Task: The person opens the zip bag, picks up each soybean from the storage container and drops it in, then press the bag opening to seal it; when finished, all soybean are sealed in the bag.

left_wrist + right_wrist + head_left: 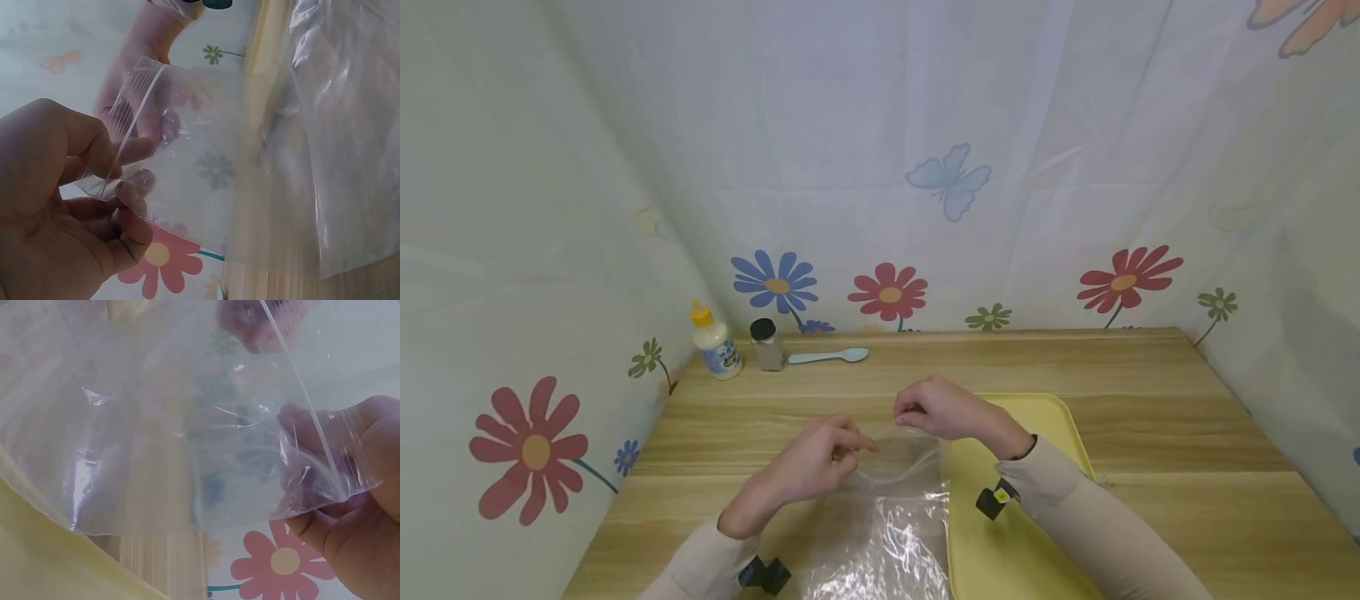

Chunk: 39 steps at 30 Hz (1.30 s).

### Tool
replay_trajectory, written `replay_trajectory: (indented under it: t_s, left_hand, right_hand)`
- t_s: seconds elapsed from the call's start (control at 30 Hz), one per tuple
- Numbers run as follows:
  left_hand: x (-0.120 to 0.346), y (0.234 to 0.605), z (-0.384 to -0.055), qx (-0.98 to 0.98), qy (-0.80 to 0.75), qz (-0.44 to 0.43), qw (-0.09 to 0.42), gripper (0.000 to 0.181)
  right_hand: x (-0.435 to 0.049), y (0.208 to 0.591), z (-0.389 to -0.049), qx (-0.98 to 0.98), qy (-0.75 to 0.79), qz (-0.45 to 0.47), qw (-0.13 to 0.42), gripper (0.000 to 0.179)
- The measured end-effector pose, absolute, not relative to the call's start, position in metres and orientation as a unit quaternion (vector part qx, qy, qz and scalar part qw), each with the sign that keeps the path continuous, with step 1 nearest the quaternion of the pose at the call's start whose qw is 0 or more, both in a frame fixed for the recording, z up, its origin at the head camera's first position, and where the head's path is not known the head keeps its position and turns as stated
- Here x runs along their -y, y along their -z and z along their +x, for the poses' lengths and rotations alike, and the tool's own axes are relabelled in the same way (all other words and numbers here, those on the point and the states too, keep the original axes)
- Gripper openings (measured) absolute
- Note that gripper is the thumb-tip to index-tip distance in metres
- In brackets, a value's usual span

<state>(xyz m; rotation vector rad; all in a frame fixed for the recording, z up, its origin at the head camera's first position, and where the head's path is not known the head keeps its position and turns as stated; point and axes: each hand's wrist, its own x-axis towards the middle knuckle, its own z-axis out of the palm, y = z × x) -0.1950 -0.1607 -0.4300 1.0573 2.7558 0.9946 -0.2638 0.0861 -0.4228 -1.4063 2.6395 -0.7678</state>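
Note:
A clear plastic zip bag (891, 542) hangs upright between both hands, its lower part spread toward the table's front. Its white zip line (141, 109) runs across the top, just below the mouth. My left hand (816, 458) pinches one top corner of the bag between thumb and fingers. At the opposite top corner, my right hand (947, 408) grips the film by the zip, with fingers partly seen through the plastic in the right wrist view. Nothing shows inside the bag.
A yellow tray (1037, 408) lies on the wooden table (1157, 417) under the right forearm. Along the back left stand a bottle with a yellow cap (718, 350) and a black-lidded jar (768, 350), beside a light blue spoon (827, 356). A flowered curtain (850, 167) surrounds the table.

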Motion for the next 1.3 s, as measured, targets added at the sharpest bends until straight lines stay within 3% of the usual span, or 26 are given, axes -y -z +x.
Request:
replay_trajectory:
  t_s: [0.17, 0.37, 0.8, 1.3]
  left_hand:
    - [0.160, 0.431, -0.194, -0.887, -0.317, 0.334, 0.023, 0.038]
    - [0.159, 0.434, -0.192, -0.890, -0.298, 0.345, -0.002, 0.033]
    - [0.157, 0.438, -0.190, -0.884, -0.338, 0.323, -0.011, 0.031]
    - [0.163, 0.444, -0.191, -0.874, -0.361, 0.324, -0.026, 0.029]
  right_hand:
    - [-0.086, 0.423, -0.264, -0.852, 0.249, -0.459, 0.024, 0.007]
    - [-0.086, 0.421, -0.263, -0.847, 0.254, -0.465, 0.028, 0.006]
    - [-0.094, 0.419, -0.263, -0.840, 0.285, -0.456, 0.066, 0.009]
    - [-0.105, 0.417, -0.261, -0.835, 0.309, -0.452, 0.051, 0.006]
